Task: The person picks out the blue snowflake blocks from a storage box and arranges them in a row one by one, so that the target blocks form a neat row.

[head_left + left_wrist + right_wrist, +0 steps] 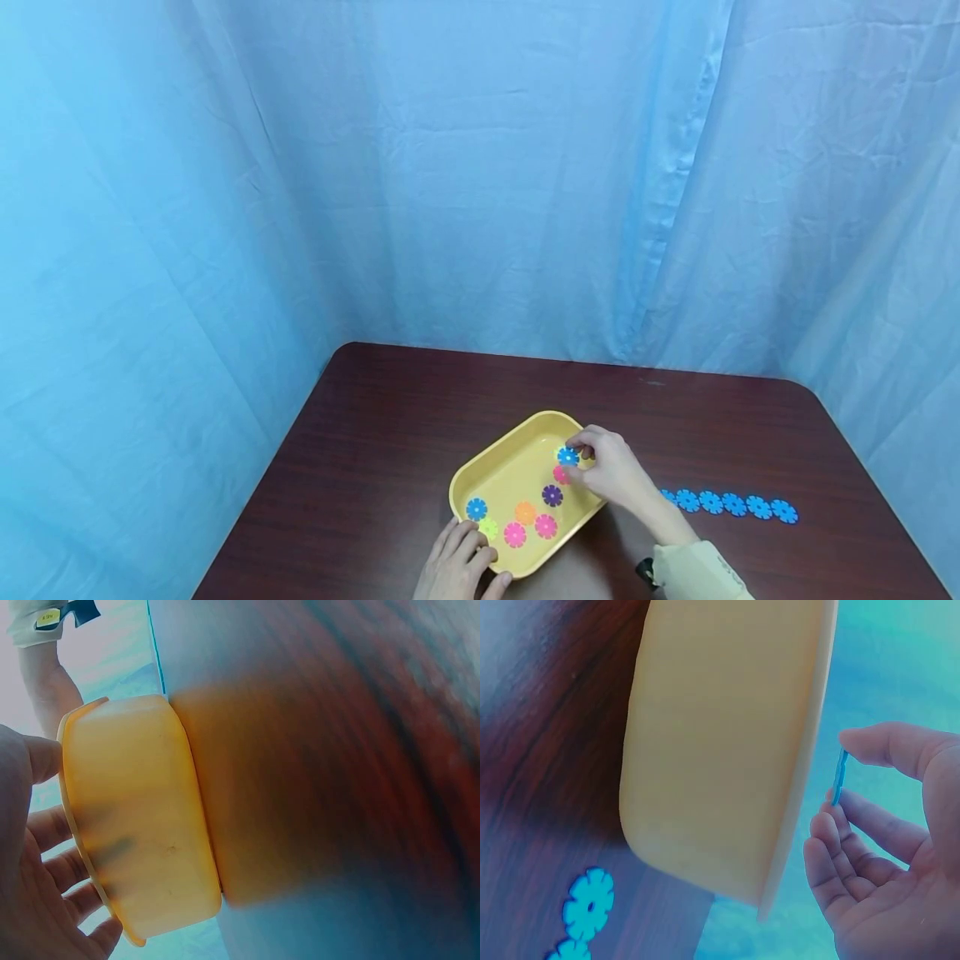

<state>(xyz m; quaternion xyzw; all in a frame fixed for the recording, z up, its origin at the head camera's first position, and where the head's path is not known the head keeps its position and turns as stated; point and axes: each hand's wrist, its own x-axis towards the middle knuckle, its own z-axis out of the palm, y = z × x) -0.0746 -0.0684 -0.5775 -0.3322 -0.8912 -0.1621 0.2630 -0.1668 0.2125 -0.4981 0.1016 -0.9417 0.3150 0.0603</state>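
My right hand (611, 471) is over the right end of a yellow tray (498, 454). It pinches a blue snowflake disc (568, 457) between thumb and fingertips; the right wrist view shows this disc (840, 778) edge-on, above the rim. My left hand (453, 562) holds the tray's near left rim, its fingers (60, 870) reaching over the edge. Inside lie a blue disc (476, 509), a yellow-green disc (487, 528), an orange disc (525, 512), a purple disc (552, 495) and several pink discs (514, 534), one partly behind my right hand.
A row of joined blue snowflake discs (734, 504) lies on the dark wooden table (360, 467) right of the tray, its left end partly behind my right forearm. Blue curtains (465, 183) hang behind the table and at its sides.
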